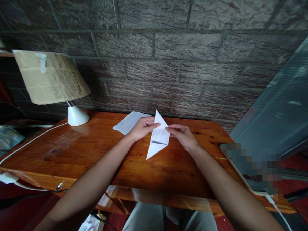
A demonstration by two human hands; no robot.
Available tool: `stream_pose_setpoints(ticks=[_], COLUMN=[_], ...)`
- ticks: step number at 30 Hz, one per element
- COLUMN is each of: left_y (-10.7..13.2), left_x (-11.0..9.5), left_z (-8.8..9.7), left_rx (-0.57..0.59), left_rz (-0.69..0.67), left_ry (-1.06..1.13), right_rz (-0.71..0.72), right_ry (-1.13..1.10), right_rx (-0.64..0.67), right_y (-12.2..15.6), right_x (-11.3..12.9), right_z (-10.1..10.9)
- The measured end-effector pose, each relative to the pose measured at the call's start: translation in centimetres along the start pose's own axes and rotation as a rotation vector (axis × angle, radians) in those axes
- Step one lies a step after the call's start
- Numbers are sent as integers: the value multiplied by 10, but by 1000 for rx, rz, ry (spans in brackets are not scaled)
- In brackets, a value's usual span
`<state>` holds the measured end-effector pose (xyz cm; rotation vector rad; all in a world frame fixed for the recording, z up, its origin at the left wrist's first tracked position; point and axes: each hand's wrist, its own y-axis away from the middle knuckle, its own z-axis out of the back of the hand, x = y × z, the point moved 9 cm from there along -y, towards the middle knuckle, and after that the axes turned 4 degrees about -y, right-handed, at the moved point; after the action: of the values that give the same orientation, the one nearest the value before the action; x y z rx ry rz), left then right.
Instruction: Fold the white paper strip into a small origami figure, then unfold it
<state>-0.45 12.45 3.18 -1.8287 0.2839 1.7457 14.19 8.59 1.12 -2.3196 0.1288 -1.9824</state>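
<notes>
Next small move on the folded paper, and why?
I'd probably slide the right hand down to press the lower flap flat: a dark gap shows along its upper edge, and the left hand holds the folded paper near its upper left edge.

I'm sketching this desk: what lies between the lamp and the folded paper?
In the head view: desktop, then loose papers and the left hand, touching the folded paper.
</notes>
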Motion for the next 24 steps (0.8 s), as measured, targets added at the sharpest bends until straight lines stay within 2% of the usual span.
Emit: stream_pose_setpoints(ticks=[7, 12, 16, 21, 24], left_y=[1, 2, 1, 1, 0], left_x=[5, 9, 7, 6, 5], left_z=[-2, -2, -1, 7, 8], left_rx=[-13, -67, -95, -207, -190], left_rz=[42, 52, -2, 12, 10], left_ry=[14, 51, 4, 12, 74], right_rz=[-13, 20, 52, 79, 73], right_ry=[70, 98, 130, 165, 187], right_rx=[104, 107, 99, 118, 122], right_y=[5, 6, 6, 7, 6], right_x=[-3, -1, 3, 6, 3], right_z=[-14, -16, -18, -25, -23])
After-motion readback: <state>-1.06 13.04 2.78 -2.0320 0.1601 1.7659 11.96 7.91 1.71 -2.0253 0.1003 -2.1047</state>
